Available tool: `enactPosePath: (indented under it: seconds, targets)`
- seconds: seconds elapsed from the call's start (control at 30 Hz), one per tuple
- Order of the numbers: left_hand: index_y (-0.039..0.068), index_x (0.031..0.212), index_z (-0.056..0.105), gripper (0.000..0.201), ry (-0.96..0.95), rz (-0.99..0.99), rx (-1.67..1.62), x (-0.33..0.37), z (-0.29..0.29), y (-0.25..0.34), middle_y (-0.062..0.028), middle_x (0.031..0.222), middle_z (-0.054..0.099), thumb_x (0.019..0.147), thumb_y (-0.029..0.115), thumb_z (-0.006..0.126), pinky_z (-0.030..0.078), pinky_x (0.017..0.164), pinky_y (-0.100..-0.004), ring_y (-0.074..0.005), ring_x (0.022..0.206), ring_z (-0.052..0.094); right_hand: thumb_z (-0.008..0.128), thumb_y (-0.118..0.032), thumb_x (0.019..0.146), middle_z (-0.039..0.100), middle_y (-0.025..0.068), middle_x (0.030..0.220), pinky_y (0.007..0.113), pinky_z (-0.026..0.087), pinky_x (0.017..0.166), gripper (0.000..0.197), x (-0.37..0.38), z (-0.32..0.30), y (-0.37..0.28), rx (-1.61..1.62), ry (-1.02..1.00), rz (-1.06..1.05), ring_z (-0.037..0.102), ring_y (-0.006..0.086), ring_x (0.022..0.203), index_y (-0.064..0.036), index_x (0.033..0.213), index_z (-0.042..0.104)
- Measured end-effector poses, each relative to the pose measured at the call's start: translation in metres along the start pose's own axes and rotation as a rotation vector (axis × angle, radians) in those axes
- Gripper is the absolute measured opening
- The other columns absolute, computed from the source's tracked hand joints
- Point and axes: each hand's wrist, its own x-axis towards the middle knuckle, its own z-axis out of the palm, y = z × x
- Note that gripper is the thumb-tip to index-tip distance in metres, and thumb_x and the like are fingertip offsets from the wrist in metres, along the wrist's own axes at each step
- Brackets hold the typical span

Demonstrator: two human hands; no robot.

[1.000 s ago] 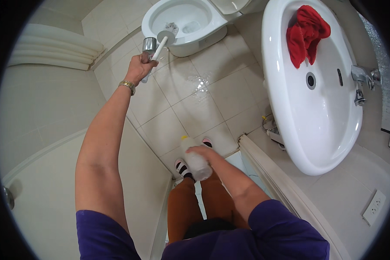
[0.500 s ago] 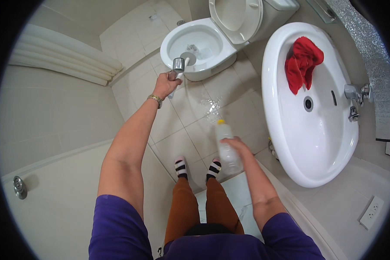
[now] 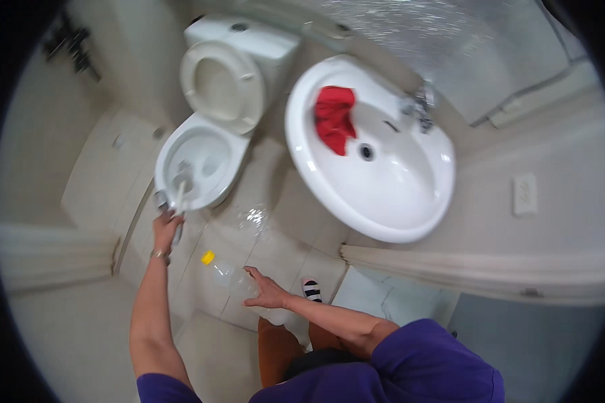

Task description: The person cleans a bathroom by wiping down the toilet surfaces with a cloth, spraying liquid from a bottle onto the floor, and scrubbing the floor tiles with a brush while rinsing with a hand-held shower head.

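My right hand [image 3: 270, 293] is around a clear plastic bottle [image 3: 226, 270] with a yellow cap, thumb and fingers on its opposite sides. The bottle is tilted, its cap end toward the toilet. Stretched forward, my left hand [image 3: 167, 225] is closed on a white stick-like handle [image 3: 181, 195] beside the toilet's front rim. That handle's far end reaches over the toilet bowl [image 3: 212, 201]; blur hides what kind of tool it is. Against the same hand sits a small silver-grey piece [image 3: 160, 199], also too blurred to name. The toilet lid [image 3: 216, 94] stands raised.
To the right is a white oval sink [image 3: 383, 218] with a crumpled red cloth [image 3: 335, 117] in it and a chrome tap [image 3: 421, 106] at its back. Water glistens on the tiled floor [image 3: 255, 216] between toilet and sink. A pale curtain [image 3: 54, 255] hangs at the left.
The whole view has turned, so toilet and sink now lie further left. My right hand has brought the bottle nearer the left hand and tipped it toward the toilet. The left hand keeps its grip.
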Motion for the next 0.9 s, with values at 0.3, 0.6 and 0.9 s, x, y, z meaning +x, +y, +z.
enactPosePath:
  seconds: [0.3, 0.6, 0.9]
  targets:
    - [-0.01, 0.101, 0.058, 0.037, 0.011, -0.047, -0.146, 0.002, -0.023, 0.017, -0.0135, 0.081, 0.066, 0.071, 0.009, 0.066, 0.048, 0.069, -0.028, -0.0173, 0.073, 0.063, 0.081, -0.027, 0.06, 0.054, 0.0125, 0.115, 0.034, 0.039, 0.095, 0.08, -0.088, -0.204, -0.18, -0.058, 0.707, -0.092, 0.052, 0.0227, 0.107, 0.0, 0.124, 0.04]
    - [-0.004, 0.078, 0.059, 0.025, 0.096, -0.031, 0.098, -0.022, 0.015, 0.04, -0.0042, 0.066, 0.059, 0.065, 0.014, 0.072, 0.043, 0.054, -0.028, -0.0101, 0.058, 0.049, 0.082, -0.025, 0.058, 0.053, 0.0174, 0.112, 0.035, 0.04, 0.092, 0.075, -0.001, -0.355, -0.081, -0.459, 1.442, -0.096, 0.052, 0.028, 0.104, 0.0047, 0.116, 0.044]
    - [-0.001, 0.086, 0.059, 0.025, 0.157, 0.085, -0.004, -0.053, 0.067, 0.03, -0.0038, 0.07, 0.061, 0.068, 0.011, 0.073, 0.045, 0.058, -0.0279, -0.0095, 0.062, 0.052, 0.079, -0.018, 0.065, 0.038, 0.0229, 0.127, 0.037, 0.033, 0.1, 0.083, 0.007, -0.362, -0.03, -0.013, 1.365, -0.083, 0.042, 0.0307, 0.116, 0.0048, 0.129, 0.03]
